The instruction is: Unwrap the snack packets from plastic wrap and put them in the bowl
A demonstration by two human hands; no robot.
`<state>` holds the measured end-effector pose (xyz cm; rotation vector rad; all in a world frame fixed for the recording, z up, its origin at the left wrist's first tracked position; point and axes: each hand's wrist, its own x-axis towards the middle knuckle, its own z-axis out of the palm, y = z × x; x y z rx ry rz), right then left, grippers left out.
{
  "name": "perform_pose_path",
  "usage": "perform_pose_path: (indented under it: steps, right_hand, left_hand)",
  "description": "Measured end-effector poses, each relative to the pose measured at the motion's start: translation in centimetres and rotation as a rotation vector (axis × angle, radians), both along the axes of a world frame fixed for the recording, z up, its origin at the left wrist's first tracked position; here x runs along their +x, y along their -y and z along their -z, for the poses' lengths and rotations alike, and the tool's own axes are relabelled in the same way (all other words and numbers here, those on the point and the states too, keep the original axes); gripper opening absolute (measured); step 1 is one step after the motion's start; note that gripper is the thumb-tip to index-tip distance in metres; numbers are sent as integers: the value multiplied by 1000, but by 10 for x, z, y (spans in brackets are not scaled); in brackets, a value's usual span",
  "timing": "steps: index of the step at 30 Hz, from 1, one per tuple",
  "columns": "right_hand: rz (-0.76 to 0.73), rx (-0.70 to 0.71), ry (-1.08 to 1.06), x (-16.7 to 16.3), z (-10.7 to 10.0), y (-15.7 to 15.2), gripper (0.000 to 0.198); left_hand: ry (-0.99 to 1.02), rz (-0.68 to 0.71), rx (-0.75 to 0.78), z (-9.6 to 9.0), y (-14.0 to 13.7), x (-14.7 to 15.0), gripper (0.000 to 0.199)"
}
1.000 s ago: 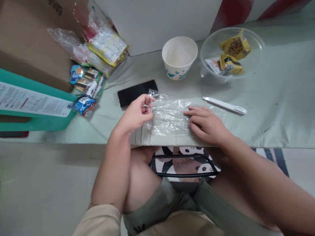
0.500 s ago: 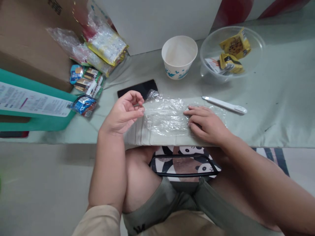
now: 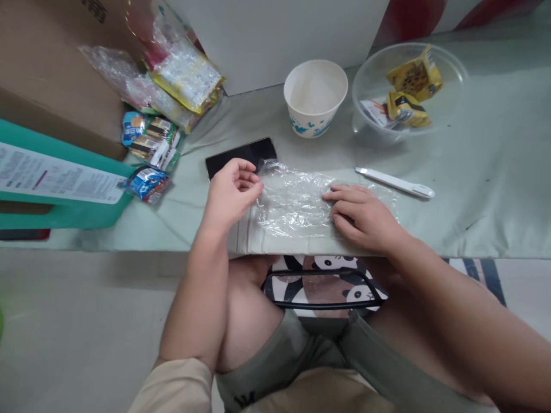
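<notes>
A crumpled clear plastic bag [image 3: 293,201] lies spread on the cloth-covered table in front of me. My left hand [image 3: 235,192] is at its left edge, fingers curled and thumb against them, with the film's edge at the fingertips. On the bag's right part rests my right hand [image 3: 361,215], palm down with fingers stretched toward the left, holding the film against the table. Just behind my left hand is a dark phone [image 3: 241,158], partly covered by the fingers. A white utility knife [image 3: 396,182] lies beyond my right hand.
At the back stand a white paper bucket [image 3: 312,117] and a clear plastic bowl [image 3: 361,109] with yellow snack packets [image 3: 413,86]. Snack packs [image 3: 150,140], a teal panel [image 3: 99,215] and a cardboard box [image 3: 55,80] occupy the left. The table's front edge is near my legs.
My left hand has shifted slightly right, toward the bag. The film that was drawn taut between the hands now lies slack. My right hand has stayed in place.
</notes>
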<state>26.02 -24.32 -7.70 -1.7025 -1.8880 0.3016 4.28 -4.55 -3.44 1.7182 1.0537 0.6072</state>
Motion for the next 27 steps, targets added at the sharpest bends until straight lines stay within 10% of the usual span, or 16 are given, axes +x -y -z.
perform_pose_path:
  steps: [7, 15, 27]
  right_hand:
    - [11, -19, -6, 0, 0, 0, 24]
    - [23, -68, -23, -1, -2, 0, 25]
    - [26, -54, -32, -1, 0, 0, 25]
  left_hand:
    - [7, -39, 74, -1, -3, 0, 15]
    - [226, 46, -199, -14, 2, -2, 18]
    - [203, -57, 2, -8, 2, 1, 31]
